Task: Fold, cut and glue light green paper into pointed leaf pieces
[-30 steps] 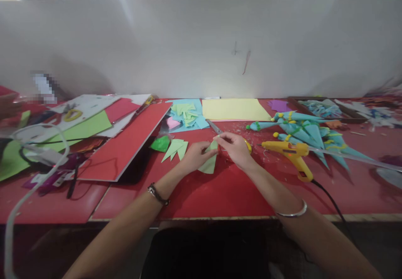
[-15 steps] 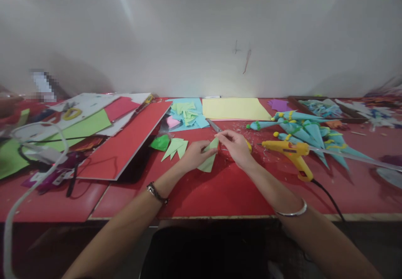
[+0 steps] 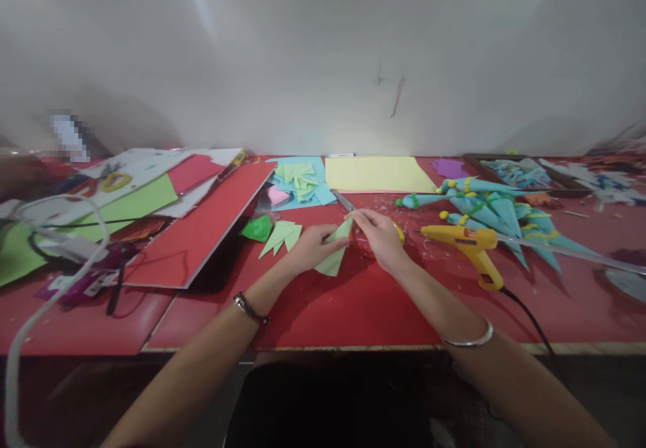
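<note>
A folded piece of light green paper (image 3: pixel 330 264) is held above the red table in front of me. My left hand (image 3: pixel 317 247) is closed on its left side, thumb on top. My right hand (image 3: pixel 379 233) pinches the paper's upper tip between thumb and fingers. Just beyond the fingertips lies a metal blade-like tool (image 3: pixel 343 200); I cannot tell its kind. Beside my left hand are several pointed green paper pieces (image 3: pixel 280 236) and a bright green bundle (image 3: pixel 258 229). A yellow round object (image 3: pixel 400 233) shows partly behind my right hand.
A yellow glue gun (image 3: pixel 461 238) with a cord lies at right, near several blue paper cones (image 3: pixel 497 216). Yellow sheets (image 3: pixel 378 173) and blue sheets (image 3: pixel 315 167) lie at the back. A tilted red board (image 3: pixel 202 233) and a white cable (image 3: pixel 30 330) are at left.
Both hands stay almost in place on the green paper. The right fingers have shifted slightly to the right at its tip, and the paper's lower end has moved a little left.
</note>
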The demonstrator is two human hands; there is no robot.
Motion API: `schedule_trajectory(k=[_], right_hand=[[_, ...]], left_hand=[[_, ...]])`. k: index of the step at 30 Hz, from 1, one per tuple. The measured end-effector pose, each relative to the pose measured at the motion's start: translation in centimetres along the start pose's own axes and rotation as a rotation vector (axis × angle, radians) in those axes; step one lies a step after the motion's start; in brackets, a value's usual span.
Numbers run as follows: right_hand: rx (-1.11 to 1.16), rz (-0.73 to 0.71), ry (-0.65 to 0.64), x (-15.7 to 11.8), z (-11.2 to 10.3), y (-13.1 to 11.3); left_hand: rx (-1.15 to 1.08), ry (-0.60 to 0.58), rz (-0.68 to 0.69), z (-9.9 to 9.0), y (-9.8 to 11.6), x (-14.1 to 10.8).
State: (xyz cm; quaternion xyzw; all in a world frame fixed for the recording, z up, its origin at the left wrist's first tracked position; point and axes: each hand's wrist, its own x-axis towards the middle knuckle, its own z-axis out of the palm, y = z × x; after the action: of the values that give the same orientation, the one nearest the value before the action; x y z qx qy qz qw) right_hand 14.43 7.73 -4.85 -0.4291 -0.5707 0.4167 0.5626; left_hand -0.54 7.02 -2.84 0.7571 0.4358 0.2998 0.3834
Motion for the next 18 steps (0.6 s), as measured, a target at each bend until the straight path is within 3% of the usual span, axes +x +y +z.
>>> schedule_trajectory(k=[10,18], right_hand=[[0.108,0.123,0.068,0.22,0.02,0.67],[0.033,0.090,0.044,-0.13,0.06,-0.14]], left_hand=[[-0.230,-0.195,-0.100,-0.34,0.85,-0.68],[-0.508,-0.007,-0.207,-0.25,0.18,-0.48]])
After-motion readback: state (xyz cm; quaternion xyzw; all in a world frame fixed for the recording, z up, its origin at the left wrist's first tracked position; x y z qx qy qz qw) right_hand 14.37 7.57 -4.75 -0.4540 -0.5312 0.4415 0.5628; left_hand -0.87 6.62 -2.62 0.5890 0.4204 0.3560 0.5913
